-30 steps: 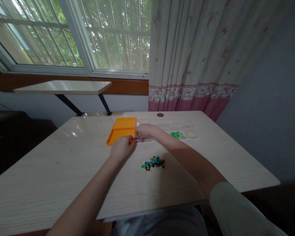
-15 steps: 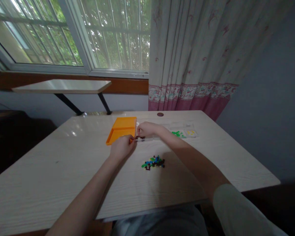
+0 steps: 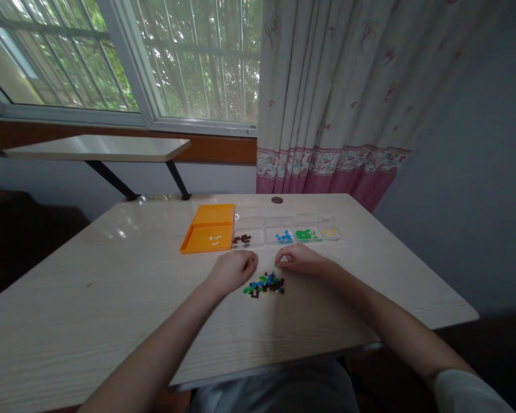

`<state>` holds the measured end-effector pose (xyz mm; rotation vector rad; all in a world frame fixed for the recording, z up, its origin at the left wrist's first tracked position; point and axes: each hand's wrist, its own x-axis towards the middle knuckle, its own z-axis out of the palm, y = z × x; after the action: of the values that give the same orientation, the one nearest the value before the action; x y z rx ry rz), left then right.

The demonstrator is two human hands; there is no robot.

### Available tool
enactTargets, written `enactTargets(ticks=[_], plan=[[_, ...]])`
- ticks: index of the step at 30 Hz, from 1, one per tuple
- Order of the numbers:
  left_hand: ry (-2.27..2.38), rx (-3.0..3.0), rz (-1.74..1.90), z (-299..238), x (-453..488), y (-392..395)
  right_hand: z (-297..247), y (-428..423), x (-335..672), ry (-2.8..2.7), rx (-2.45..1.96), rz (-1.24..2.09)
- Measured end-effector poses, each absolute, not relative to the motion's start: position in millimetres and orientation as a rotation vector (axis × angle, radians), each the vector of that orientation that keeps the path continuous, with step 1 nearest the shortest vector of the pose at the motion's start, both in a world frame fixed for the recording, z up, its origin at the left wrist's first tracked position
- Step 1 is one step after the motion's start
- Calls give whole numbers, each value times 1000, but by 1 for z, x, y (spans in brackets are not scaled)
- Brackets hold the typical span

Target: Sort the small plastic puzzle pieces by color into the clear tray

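Note:
A small heap of mixed plastic pieces, in blue, green, brown and yellow, lies on the table in front of me. My left hand is just above and left of the heap, its fingers curled closed; whatever they may hold is hidden. At the heap's upper right, my right hand is pinched, with a speck of green, seemingly a small piece, at its fingertips. Behind both hands stands a clear compartment tray. Its sections hold brown pieces, blue pieces, green pieces and yellow pieces.
An open orange case adjoins the tray's left end, with a few whitish pieces in its near half. A raised shelf on black supports overhangs the table's far left. The curtain hangs behind the table.
Both hands have come back from the tray's brown section and the orange case toward the heap, my right hand also moving right. The brown, blue and whitish pieces are now uncovered.

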<state>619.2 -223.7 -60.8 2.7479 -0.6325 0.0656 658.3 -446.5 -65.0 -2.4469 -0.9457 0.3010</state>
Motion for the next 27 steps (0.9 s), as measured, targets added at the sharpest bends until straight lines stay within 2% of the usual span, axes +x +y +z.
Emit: enactTargets(ticks=[5, 14, 21, 27], plan=[[-675, 2697, 35, -61, 617, -230, -68, -443, 654, -851, -2471, 237], [-700, 2627, 32, -67, 621, -234, -70, -440, 651, -989, -2562, 148], [-731, 2543, 50, -70, 622, -237, -79, -427, 643, -1000, -2601, -86], [-740, 2495, 71, -71, 624, -235, -80, -425, 642, -949, -2601, -108]])
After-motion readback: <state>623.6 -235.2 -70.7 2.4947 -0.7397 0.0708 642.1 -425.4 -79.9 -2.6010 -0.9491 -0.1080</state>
